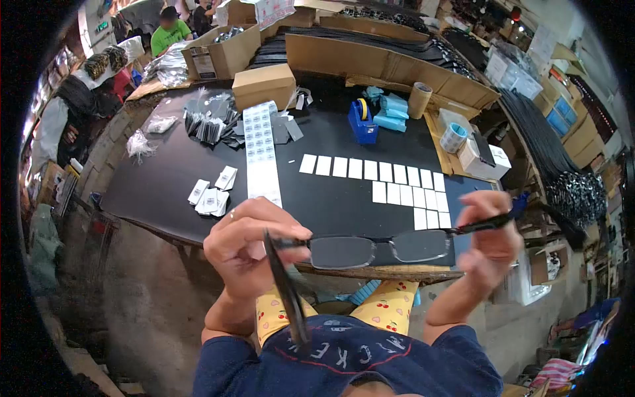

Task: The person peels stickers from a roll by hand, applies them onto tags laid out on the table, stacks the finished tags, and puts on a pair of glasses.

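Note:
A pair of half-rimmed eyeglasses [344, 252] with clear lenses and dark temples is held up in front of the table's near edge. My left hand [248, 241] is closed, pinching the frame by its left hinge; the left temple hangs down towards my shirt, blurred. At the other side, my right hand [491, 235] has its fingers curled around the right temple, slightly smeared by motion. Behind the glasses, small white cards [370, 170] lie in rows on the black tabletop. A sheet of printed labels [259, 142] runs beside them, with a pile of labelled white cards [213, 200] to its left.
A blue tape dispenser [361, 122], blue wrapping [391, 112] and a tape roll [454, 137] stand towards the back right. Dark packets [210, 126] and a cardboard box [264, 86] sit at the back left. Cardboard dividers [390, 63] edge the table. A person in green [170, 34] is farther off.

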`<action>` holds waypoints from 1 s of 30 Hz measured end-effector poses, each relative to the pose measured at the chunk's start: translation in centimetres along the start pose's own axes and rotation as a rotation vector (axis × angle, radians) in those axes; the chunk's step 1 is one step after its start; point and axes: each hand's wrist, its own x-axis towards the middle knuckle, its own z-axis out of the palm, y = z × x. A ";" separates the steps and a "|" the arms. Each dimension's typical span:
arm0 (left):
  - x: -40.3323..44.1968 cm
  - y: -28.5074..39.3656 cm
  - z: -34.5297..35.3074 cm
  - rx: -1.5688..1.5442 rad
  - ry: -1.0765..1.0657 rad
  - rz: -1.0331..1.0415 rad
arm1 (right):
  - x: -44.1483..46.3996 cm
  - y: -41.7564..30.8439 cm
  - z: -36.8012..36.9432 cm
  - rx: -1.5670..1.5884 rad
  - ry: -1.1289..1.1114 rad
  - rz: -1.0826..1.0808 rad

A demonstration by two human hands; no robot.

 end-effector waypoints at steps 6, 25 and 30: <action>0.7 2.0 1.0 -0.135 -0.010 0.043 | -0.2 -0.5 0.4 0.131 0.020 -0.142; -1.5 2.1 0.6 -0.217 -0.085 0.196 | -2.1 -0.8 -1.3 0.653 -0.294 -0.038; -1.0 3.1 0.7 -0.268 -0.122 0.235 | -1.7 -0.9 -1.0 0.733 -0.312 -0.170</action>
